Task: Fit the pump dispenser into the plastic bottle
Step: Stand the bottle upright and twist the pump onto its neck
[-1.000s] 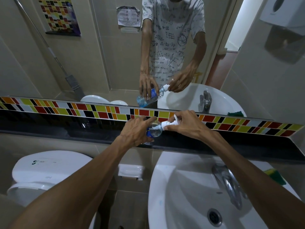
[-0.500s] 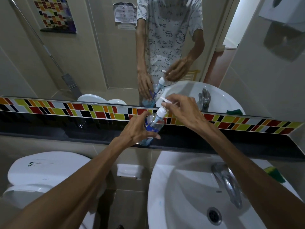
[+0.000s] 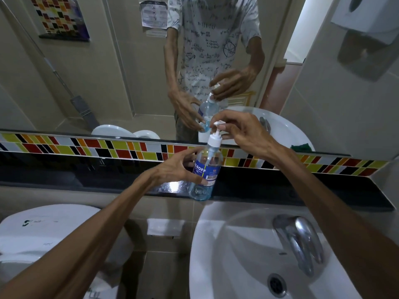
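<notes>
A clear plastic bottle point(image 3: 206, 169) with a blue label and a little blue liquid stands nearly upright, its base on the black ledge point(image 3: 86, 180) above the sink. My left hand point(image 3: 174, 167) wraps its body from the left. The white pump dispenser point(image 3: 214, 139) sits in the bottle's neck, its tube reaching down inside. My right hand point(image 3: 241, 130) pinches the pump's nozzle head from the right. The mirror above repeats both hands and the bottle.
A white sink point(image 3: 248, 255) with a chrome tap point(image 3: 300, 240) lies below right. A white toilet point(image 3: 43, 229) is at lower left. A coloured tile strip point(image 3: 108, 147) runs under the mirror. A green sponge point(image 3: 302, 147) shows in the mirror at right.
The bottle has swung from lying sideways to nearly upright and come down onto the ledge. My right hand rose with the pump head, now above the bottle.
</notes>
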